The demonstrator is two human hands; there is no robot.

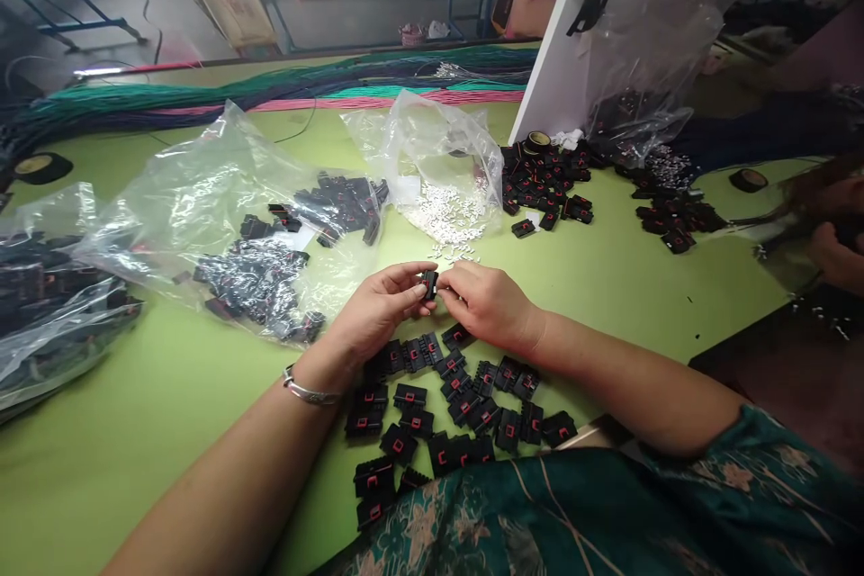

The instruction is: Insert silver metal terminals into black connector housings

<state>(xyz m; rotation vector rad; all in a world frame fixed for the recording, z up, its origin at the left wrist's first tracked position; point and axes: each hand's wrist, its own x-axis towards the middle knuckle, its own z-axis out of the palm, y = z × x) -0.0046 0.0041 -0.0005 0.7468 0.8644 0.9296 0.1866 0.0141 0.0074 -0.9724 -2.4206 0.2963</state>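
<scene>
A small black plastic connector housing (pixel 430 284) is gripped between the thumb and fingers of my left hand (pixel 378 310). My right hand (pixel 496 304) is closed in a pinch against the housing's right side; whatever sits between its fingertips is too small to make out. Just beyond my hands, small white plugs (pixel 451 214) spill from the mouth of a clear plastic bag (pixel 438 130). Below my hands, near my body, several black housings with red clips (pixel 399 443) are spread across the green tabletop (pixel 270 441).
Clear bags of black housings (pixel 253 279) lie on the left. More housings (pixel 544 180) are heaped by a white panel (pixel 557 36). Bundled coloured wires (pixel 303 85) run along the back edge. Black tape rolls (pixel 44 167) lie around. A co-worker's hand (pixel 841 256) shows at right.
</scene>
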